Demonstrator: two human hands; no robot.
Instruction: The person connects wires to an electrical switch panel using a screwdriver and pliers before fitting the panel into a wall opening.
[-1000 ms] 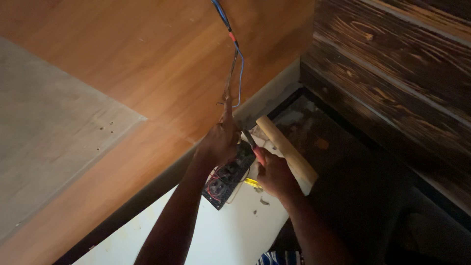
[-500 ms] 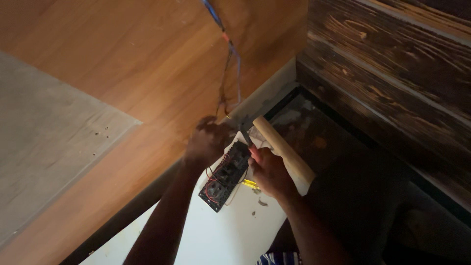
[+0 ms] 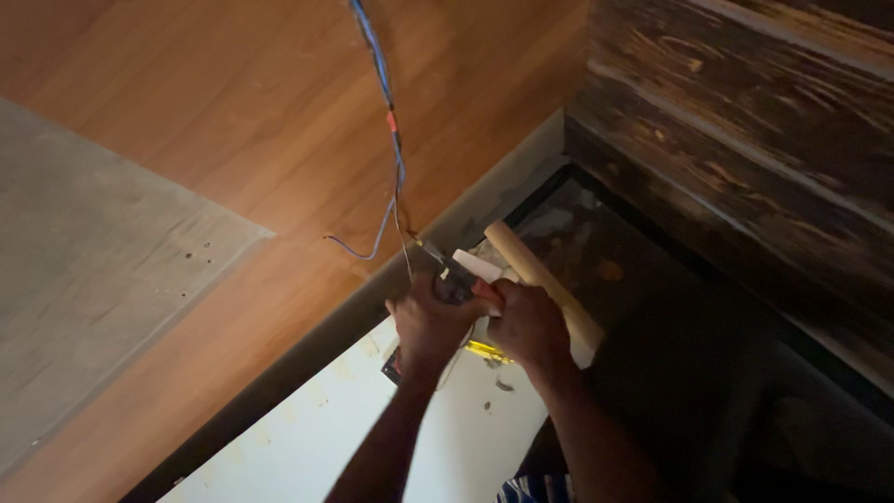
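Dark boxy fitting, thin wires, gripped by left hand.

Smooth, satiny orange wood panel meets rough, charred-looking dark planks, a matt grey board and plastic-sheathed blue wires.

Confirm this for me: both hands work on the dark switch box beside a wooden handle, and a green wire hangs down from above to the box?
Not quite. In the head view the wire hanging down is blue, not green. The rest holds: the left hand and right hand work on the dark switch box beside the wooden handle.
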